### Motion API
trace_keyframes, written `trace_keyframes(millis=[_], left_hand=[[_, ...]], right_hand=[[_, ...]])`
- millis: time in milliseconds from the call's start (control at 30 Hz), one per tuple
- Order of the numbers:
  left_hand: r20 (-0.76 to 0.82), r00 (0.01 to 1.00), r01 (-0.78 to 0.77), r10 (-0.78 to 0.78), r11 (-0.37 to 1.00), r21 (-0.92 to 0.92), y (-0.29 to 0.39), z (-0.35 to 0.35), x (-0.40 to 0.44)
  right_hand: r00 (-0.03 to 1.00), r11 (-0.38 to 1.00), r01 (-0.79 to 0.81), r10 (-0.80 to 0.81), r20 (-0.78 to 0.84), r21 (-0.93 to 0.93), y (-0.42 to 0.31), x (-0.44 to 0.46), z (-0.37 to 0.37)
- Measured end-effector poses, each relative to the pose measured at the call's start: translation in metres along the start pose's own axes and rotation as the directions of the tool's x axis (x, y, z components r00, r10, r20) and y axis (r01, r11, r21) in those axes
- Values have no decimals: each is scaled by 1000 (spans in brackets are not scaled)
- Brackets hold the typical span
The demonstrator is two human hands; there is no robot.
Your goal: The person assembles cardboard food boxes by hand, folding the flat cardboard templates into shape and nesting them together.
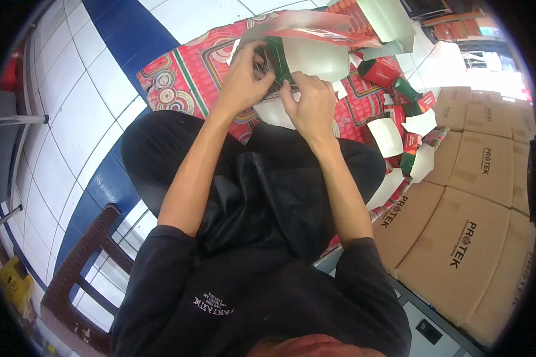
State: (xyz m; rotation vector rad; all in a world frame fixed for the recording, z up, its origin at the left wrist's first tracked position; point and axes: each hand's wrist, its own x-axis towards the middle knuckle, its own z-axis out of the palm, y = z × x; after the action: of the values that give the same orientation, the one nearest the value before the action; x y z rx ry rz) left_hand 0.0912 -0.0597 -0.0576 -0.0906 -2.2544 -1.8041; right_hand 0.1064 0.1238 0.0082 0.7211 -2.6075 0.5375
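Observation:
A partly folded carton with a white inside and a dark green printed side lies before my crossed legs, on the red patterned mat. My left hand is at its left side, fingers curled on the dark green panel. My right hand grips the near edge of the same carton between thumb and fingers. A clear, glossy red-printed sheet arches over the carton's far side. Part of the carton is hidden behind my fingers.
Several red, green and white cartons lie heaped on the right of the mat. Stacked brown PROTEK boxes stand at the right. A dark brown chair is at the lower left, on white and blue tiles.

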Motion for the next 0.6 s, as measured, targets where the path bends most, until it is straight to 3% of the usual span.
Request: trace_keyframes(millis=[100,200,267,333,433,467,600], left_hand=[[11,1000,23,-23,1000,2,0,0,-1],[-6,999,51,-51,999,-11,8,0,-3],[-17,997,70,-70,997,-29,12,4,-3],[-114,989,100,-93,994,53,11,6,-2],[-126,982,159,-143,979,127,9,3,1],[-128,981,159,-143,979,127,10,3,1],[-181,982,84,-55,984,155,5,8,1]], right_hand=[[999,999,38,-38,21,-8,-4,1,7],[999,999,-33,35,39,-36,-4,7,15],[1000,994,7,-9,-21,-108,0,10,23],[1000,993,10,-8,13,-119,-2,13,25],[995,993,-7,18,100,-114,-7,17,23],[987,994,-29,44,154,-103,-8,18,22],[993,992,-19,34,116,-127,-7,19,25]])
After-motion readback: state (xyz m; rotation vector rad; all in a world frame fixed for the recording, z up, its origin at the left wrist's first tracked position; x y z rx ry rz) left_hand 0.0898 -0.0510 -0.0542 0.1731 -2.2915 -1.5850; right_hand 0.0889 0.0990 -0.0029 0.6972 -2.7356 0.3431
